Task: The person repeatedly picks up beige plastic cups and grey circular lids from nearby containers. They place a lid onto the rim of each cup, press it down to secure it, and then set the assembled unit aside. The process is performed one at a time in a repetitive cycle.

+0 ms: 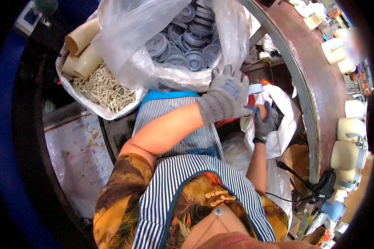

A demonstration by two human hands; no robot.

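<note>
My left hand [226, 93], in a grey knitted glove, reaches across my lap. Its fingers are stretched out and slightly apart at the near rim of a clear plastic bag [131, 54], which is full of round grey plastic lids [195, 60]. Just right of that hand is a light blue plastic piece [255, 89]; whether they touch is unclear. My right hand [265, 122], also gloved, is at the mouth of a white bag [290, 120]. Its fingers are apart, with a small tan patch between them that I cannot make out.
At left, a white sack [106, 112] holds many small pale pieces [106, 89] and beige cylinders [85, 37]. A curved metal edge [301, 70] borders the brown bench [320, 91] at right. Cream containers with grey handles [347, 155] line its far side. A black bag [324, 186] is at lower right.
</note>
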